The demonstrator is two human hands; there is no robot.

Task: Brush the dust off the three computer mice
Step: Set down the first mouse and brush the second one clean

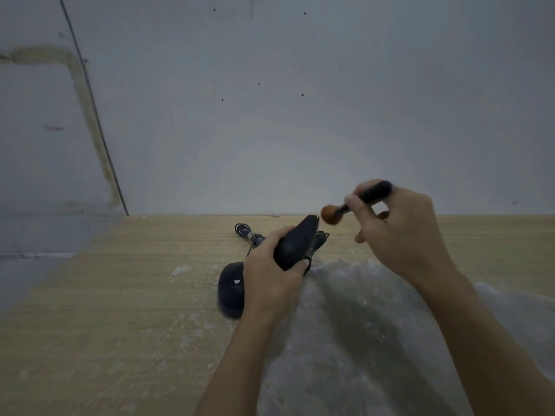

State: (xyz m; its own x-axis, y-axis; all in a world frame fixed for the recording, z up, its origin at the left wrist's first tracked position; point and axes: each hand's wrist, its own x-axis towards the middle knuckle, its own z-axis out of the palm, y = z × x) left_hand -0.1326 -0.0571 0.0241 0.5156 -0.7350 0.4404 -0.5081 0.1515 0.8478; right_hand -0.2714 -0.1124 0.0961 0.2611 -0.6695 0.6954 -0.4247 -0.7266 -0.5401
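My left hand grips a black computer mouse, lifted off the table and tilted with its front end up. My right hand holds a black-handled brush; its brown bristle head sits just right of the raised mouse's front tip. A second black mouse with a small white mark lies flat on the wooden table, left of my left hand. Coiled mouse cables lie behind the mice. A third mouse is not in sight.
A sheet of clear bubble wrap covers the table under my right forearm. A grey wall rises right behind the table's far edge. A thin dark wire runs down the wall at the left.
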